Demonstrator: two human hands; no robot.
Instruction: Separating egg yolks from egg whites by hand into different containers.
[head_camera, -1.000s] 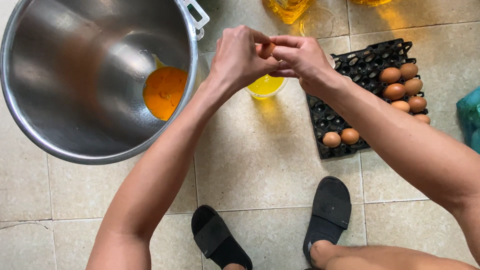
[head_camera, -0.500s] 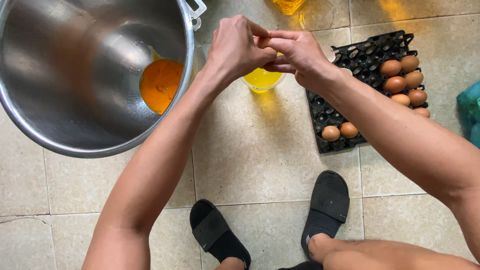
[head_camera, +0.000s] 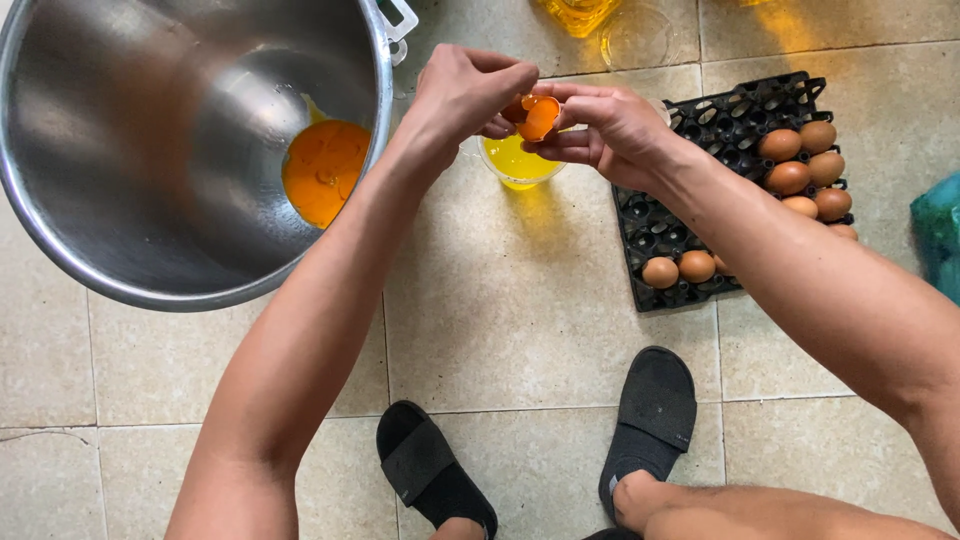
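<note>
My left hand (head_camera: 465, 92) and my right hand (head_camera: 610, 130) meet over a small clear cup (head_camera: 520, 165) of pale yellow liquid. Between the fingers of both hands is a cracked brown egg (head_camera: 537, 115), its two shell halves pulled apart with an orange yolk showing inside. A large steel bowl (head_camera: 120, 265) to the left holds several orange yolks (head_camera: 323, 170) at its bottom. To the right lies a black egg tray (head_camera: 650, 240) with several brown eggs (head_camera: 800, 175) in it.
The floor is beige tile. My two feet in black slippers (head_camera: 655, 420) rest near the bottom edge. A yellow-filled clear container (head_camera: 580, 12) and a clear glass (head_camera: 637, 35) stand at the top. Something teal (head_camera: 940, 235) is at the right edge.
The egg shell has come apart between my hands, and the yolk now shows. The view has shifted slightly, so the bowl and tray sit a little lower.
</note>
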